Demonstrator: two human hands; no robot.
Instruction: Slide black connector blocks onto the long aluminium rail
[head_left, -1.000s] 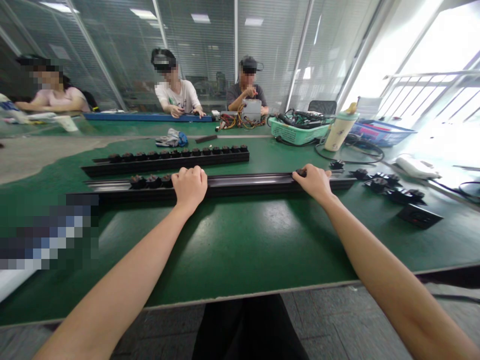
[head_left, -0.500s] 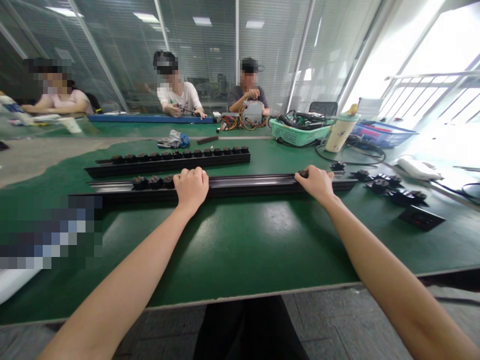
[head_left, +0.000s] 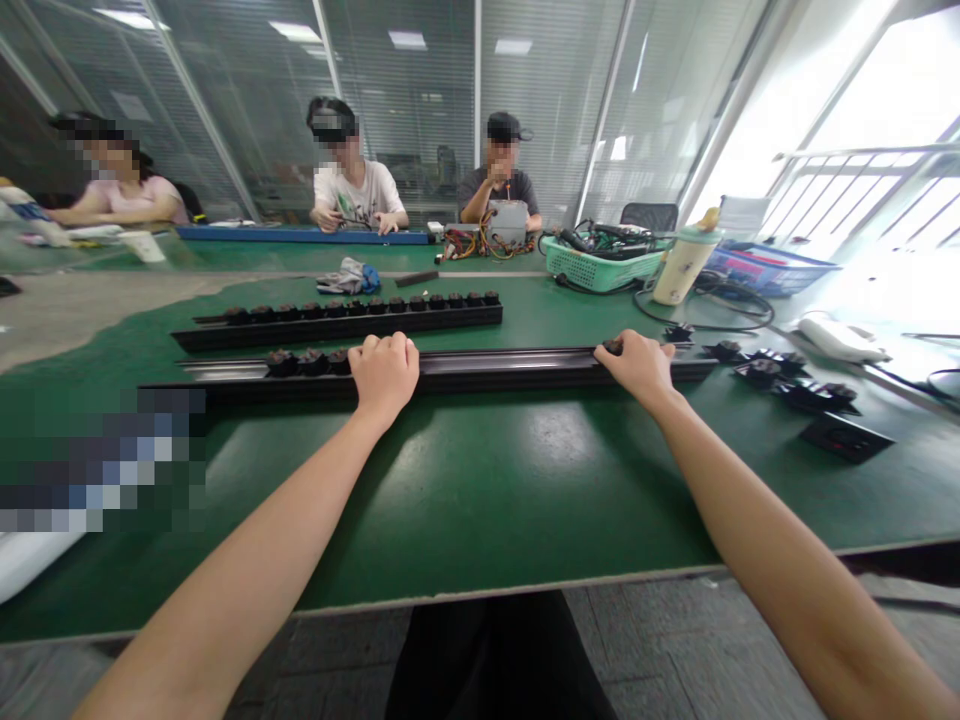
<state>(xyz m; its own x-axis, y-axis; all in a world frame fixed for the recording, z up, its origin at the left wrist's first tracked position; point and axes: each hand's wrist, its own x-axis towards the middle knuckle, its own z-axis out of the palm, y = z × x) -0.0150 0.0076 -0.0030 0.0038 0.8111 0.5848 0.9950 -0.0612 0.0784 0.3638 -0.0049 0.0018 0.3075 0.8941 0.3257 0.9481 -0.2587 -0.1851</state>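
Note:
A long black rail with a shiny metal channel [head_left: 510,361] lies across the table in front of me. My left hand [head_left: 386,372] is closed over it, fingers curled down its far side and out of sight. Several small black modules [head_left: 313,362] sit in the channel just left of that hand. Near the rail's right end, my right hand [head_left: 637,365] is closed on a small black module [head_left: 613,347] at the channel, with only a bit of it showing by the thumb. Between the hands the channel is bare.
Behind lies a second black rail [head_left: 337,328] filled with modules. Loose black modules [head_left: 769,368] and a black plate [head_left: 847,437] are at right. Farther back are a green basket [head_left: 604,265], a cream tumbler [head_left: 684,268] and cables. Three people sit across the table.
My hands hold nearly the same places; the view shifts only slightly. Across the table, the person at right has raised a hand toward the face.

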